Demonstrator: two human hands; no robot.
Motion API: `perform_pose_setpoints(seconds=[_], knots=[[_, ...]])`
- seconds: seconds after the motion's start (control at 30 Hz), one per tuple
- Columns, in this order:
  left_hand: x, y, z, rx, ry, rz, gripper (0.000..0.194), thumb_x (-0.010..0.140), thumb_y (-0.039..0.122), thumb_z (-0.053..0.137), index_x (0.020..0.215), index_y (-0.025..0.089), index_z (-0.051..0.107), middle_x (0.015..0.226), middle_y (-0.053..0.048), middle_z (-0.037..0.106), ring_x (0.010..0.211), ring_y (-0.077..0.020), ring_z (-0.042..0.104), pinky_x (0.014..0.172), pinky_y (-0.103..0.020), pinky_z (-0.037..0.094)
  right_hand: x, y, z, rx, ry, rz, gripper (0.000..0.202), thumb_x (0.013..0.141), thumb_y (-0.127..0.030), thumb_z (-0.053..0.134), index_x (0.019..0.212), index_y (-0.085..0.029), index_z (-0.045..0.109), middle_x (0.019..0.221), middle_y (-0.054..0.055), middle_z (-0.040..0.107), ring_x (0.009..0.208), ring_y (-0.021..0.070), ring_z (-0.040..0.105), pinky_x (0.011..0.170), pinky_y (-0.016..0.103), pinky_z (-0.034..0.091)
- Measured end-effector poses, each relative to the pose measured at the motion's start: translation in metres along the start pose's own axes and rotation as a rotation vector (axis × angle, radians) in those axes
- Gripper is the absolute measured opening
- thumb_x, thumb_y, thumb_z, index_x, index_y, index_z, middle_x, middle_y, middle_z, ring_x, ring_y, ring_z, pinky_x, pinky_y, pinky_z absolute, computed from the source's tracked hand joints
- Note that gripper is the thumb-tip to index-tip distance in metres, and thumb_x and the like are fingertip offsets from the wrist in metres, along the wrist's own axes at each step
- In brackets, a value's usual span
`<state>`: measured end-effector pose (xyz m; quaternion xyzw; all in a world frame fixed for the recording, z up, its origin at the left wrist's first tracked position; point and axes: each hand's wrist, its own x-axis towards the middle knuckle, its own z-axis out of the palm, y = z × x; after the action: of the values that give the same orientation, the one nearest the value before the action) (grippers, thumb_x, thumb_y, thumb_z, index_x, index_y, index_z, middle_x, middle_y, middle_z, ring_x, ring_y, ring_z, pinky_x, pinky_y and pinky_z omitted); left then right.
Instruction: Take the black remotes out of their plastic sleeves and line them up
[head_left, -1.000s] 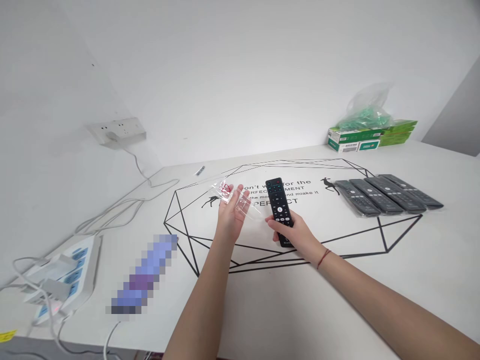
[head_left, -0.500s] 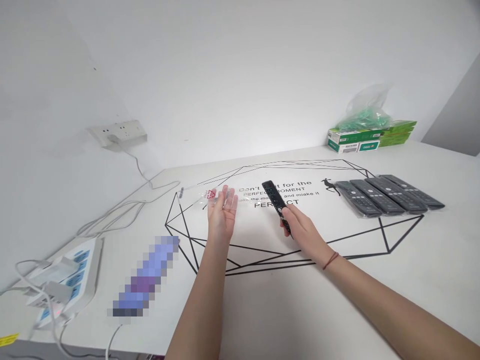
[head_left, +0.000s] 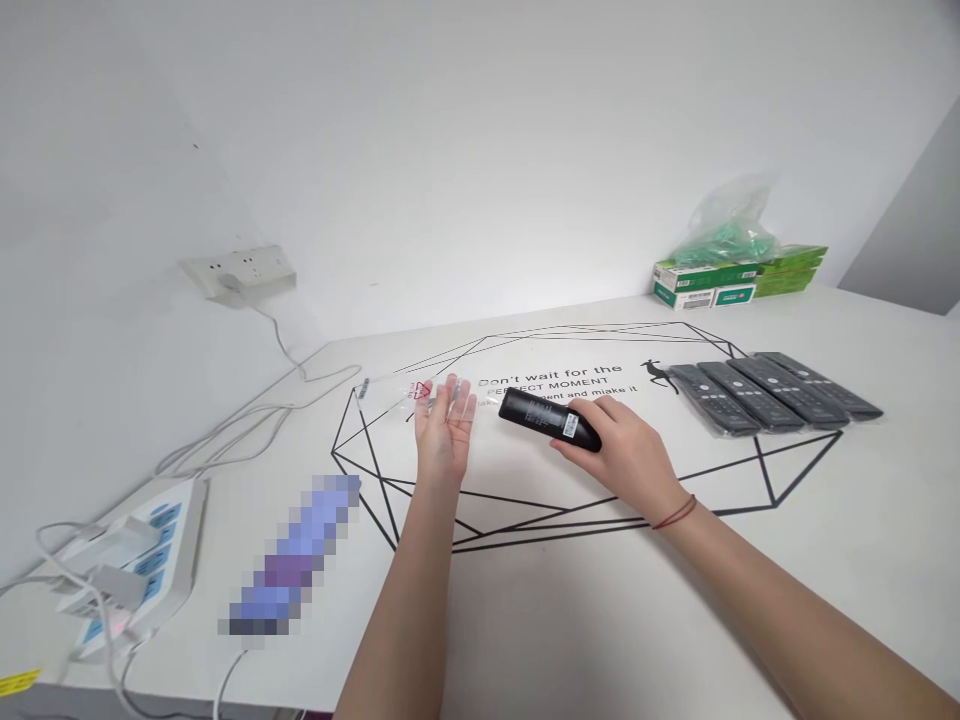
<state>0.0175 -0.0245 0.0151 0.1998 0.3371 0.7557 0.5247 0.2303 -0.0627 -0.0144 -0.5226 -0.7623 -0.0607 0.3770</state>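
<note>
A black remote (head_left: 536,415) is held in my right hand (head_left: 626,445), its back with a white label facing up and its far end pointing left. My left hand (head_left: 446,430) is palm up beneath a clear plastic bag (head_left: 390,392) with a red printed mark; the fingers are spread, and the bag lies across them. The remote's end is just right of the bag's right end. At the right, several wrapped dark remotes (head_left: 765,395) lie side by side on the white table (head_left: 600,600).
Green and white boxes (head_left: 705,285) with a plastic bag (head_left: 727,230) on top stand at the back right. A power strip (head_left: 176,550) with plugs and cables lies at the left, near a blurred-out phone (head_left: 300,550). A socket (head_left: 240,275) is on the wall.
My right hand has turned the remote over from its button side to its labelled back and swung it more level, towards the left. My left hand has hardly moved.
</note>
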Motion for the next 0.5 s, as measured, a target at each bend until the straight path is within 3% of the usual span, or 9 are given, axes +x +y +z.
perform_pose_setpoints(seconds=[0.27,0.5], knots=[[-0.005,-0.010,0.006,0.066,-0.047,-0.044,0.027,0.085,0.021,0.062,0.106,0.027,0.047,0.122,-0.005,0.062,0.107,-0.0157,0.064,0.092,-0.029,0.052,0.000,-0.003,-0.001,-0.027,-0.021,-0.030,0.032,0.085,-0.044,0.058,0.107,-0.022,0.059,0.089,0.008,0.064,0.081,0.0239,0.060,0.064,0.031,0.041],[-0.022,-0.028,0.015,0.186,-0.208,-0.158,0.043,0.084,0.027,0.063,0.120,0.030,0.040,0.121,-0.007,0.063,0.104,-0.0171,0.065,0.093,-0.033,0.051,0.000,-0.005,0.001,-0.013,-0.049,0.021,0.035,0.081,-0.040,0.063,0.109,-0.021,0.055,0.095,0.009,0.065,0.086,0.0262,0.061,0.066,0.032,0.044]])
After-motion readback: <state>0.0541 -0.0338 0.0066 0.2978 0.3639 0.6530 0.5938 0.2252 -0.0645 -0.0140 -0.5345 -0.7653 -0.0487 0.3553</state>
